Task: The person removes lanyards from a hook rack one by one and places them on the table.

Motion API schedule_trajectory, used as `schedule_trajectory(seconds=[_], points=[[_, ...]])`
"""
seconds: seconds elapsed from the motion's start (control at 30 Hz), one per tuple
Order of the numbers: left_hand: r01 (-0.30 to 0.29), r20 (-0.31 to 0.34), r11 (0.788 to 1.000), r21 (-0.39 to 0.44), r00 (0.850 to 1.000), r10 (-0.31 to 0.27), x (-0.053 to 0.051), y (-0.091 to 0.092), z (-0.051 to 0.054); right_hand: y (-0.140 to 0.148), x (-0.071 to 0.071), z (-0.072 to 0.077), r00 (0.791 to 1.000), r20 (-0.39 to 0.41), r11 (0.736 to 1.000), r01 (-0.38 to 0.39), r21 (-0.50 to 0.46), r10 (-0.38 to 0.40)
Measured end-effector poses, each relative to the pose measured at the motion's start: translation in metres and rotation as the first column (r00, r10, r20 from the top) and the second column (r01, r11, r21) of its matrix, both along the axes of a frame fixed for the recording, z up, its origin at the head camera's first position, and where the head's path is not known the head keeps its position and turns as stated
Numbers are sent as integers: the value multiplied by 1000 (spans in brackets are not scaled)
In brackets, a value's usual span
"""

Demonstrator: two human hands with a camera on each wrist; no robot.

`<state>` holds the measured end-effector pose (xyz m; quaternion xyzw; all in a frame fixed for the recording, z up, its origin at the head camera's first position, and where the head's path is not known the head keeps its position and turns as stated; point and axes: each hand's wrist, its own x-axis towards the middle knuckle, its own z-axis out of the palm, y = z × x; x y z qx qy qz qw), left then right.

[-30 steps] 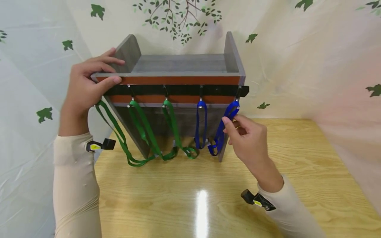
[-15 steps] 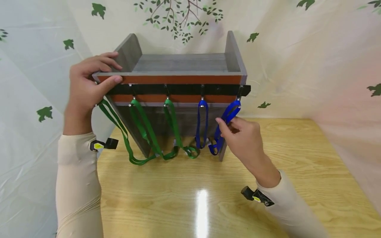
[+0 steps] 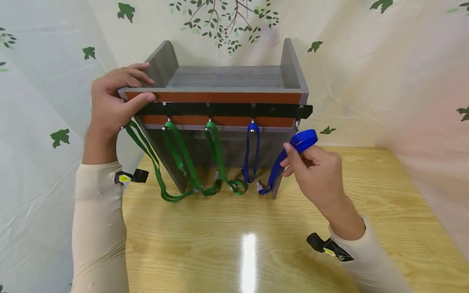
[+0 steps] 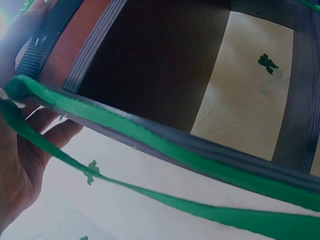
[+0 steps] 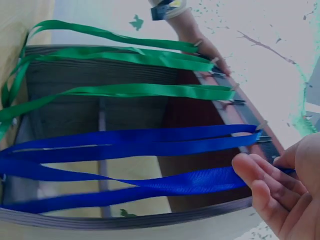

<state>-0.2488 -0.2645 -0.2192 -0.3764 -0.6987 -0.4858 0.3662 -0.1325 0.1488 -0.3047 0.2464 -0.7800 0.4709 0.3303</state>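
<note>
Both grips are occupied: your left hand (image 3: 117,95) clasps the shelf (image 3: 227,97) at ten o'clock, probably to steady it; between three and four, your right hand (image 3: 320,177) pinches the outermost blue strap (image 3: 278,165) below its loop (image 3: 310,137), apparently to control that loop near the hook (image 3: 297,125).

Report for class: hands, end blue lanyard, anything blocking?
Left hand gripping corner of rack. Right hand: fingers pinching end blue lanyard. Loop at end hook; whether free, unclear. Nothing seen blocking.

right fingers (image 5: 246,167) pinch blue strap (image 5: 200,181) | second blue strap (image 5: 190,148) beside | three green straps (image 5: 150,91) beyond
</note>
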Motion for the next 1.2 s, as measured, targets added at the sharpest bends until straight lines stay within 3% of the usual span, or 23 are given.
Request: schedule_trajectory(seconds=[0.37,0.6,0.83,1.0,1.2], points=[[-13,23,998,64,1000,12,5,1,2,17,9,18,995,-69,985,-77,-157,67],[-17,25,999,49,1000,16,5,1,1,38,6,26,983,-124,942,-167,-290,136],[20,30,996,83,999,-23,2,3,-1,62,-6,33,990,-140,931,-83,-356,35],[24,32,995,100,999,-27,5,3,-2,85,-21,33,994,-89,946,35,-321,-67],[22,30,996,92,999,-25,4,5,-2,114,-36,30,992,-29,935,103,-340,-120]])
